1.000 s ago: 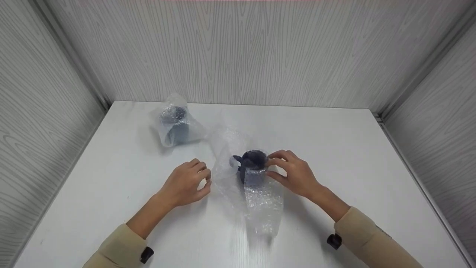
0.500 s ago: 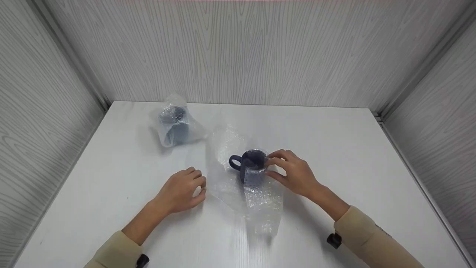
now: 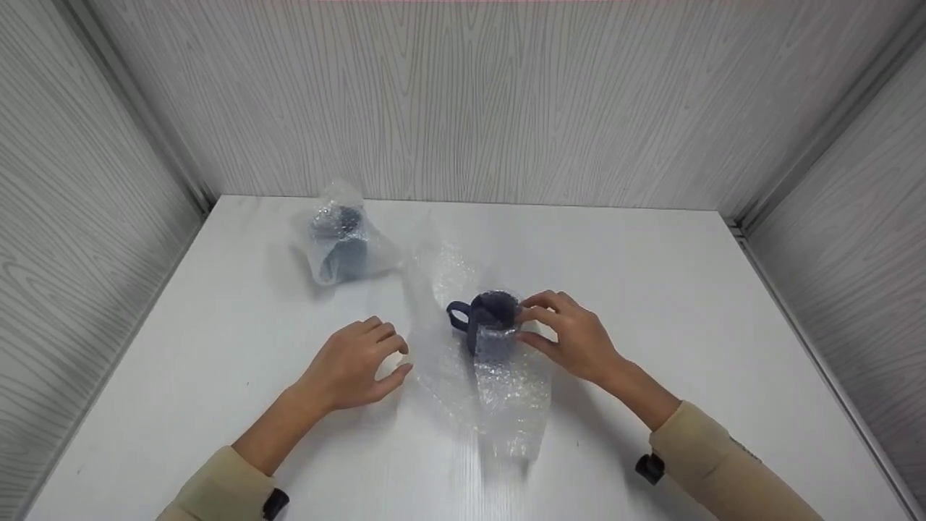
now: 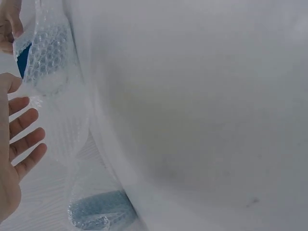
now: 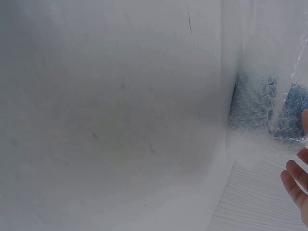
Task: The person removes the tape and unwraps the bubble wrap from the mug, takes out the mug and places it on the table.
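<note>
A dark blue mug (image 3: pixel 474 340) stands upright on a sheet of bubble wrap (image 3: pixel 514 398), its handle pointing left. One flap of the wrap covers the mug's front and right side; the rest spreads behind it and to the left. From the right, my right hand (image 3: pixel 568 336) holds the mug near its rim through the wrap, thumb in front and fingers behind. My left hand (image 3: pixel 351 365) is at the wrap's left edge, thumb and fingers parted. In the left wrist view, the left hand's fingers (image 4: pixel 26 142) are spread beside the wrap.
Another dark blue mug (image 3: pixel 347 257), loosely covered in bubble wrap, stands at the back left of the white table (image 3: pixel 651 289). Grey wood-grain panels (image 3: pixel 463 101) rise along the back and both sides.
My left hand drew back left from the wrap, then came slightly right again as its thumb and fingers parted. The mug's handle came into fuller view. My right hand stayed in place.
</note>
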### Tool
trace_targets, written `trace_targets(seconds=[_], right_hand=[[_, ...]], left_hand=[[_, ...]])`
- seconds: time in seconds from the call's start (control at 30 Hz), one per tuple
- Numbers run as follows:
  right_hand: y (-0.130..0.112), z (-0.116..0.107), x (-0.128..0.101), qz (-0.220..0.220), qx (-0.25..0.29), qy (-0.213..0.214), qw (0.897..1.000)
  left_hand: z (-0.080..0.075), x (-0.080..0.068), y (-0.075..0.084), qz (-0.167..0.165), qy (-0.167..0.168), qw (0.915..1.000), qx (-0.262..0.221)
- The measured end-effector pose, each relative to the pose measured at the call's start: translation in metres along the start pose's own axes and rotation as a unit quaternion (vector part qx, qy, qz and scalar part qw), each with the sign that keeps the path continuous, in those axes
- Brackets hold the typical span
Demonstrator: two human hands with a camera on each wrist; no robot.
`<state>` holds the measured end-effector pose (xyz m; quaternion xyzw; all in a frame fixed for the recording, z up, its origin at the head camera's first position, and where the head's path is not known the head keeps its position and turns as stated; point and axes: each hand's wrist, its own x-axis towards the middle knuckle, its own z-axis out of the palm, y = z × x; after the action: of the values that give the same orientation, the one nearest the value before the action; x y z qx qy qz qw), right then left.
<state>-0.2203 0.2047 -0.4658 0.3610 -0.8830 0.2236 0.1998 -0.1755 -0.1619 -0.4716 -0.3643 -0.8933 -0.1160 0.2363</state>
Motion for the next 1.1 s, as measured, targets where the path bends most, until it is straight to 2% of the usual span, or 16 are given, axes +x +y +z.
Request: trace_targets(seconds=[0.2,0.53,0.87,1.1], right_hand=[[0.0,0.0,0.0,-0.002,-0.004,0.002,1.0],[0.0,0.0,0.0,-0.004,-0.005,0.007,1.0],[-0.001,-0.001,-0.001,-0.003,-0.003,0.007,1.0],[0.0,0.0,0.0,-0.001,-0.002,0.003,1.0]], left_hand=[[-0.001,0.015,0.005,0.01,0.035,0.9992,0.016],[0.011,0.033,0.012,0.024,0.058,0.9964,0.056],[0.013,0.035,0.01,0.022,0.083,0.9942,0.065],[0.01,0.029,0.003,0.004,0.091,0.993,0.075]])
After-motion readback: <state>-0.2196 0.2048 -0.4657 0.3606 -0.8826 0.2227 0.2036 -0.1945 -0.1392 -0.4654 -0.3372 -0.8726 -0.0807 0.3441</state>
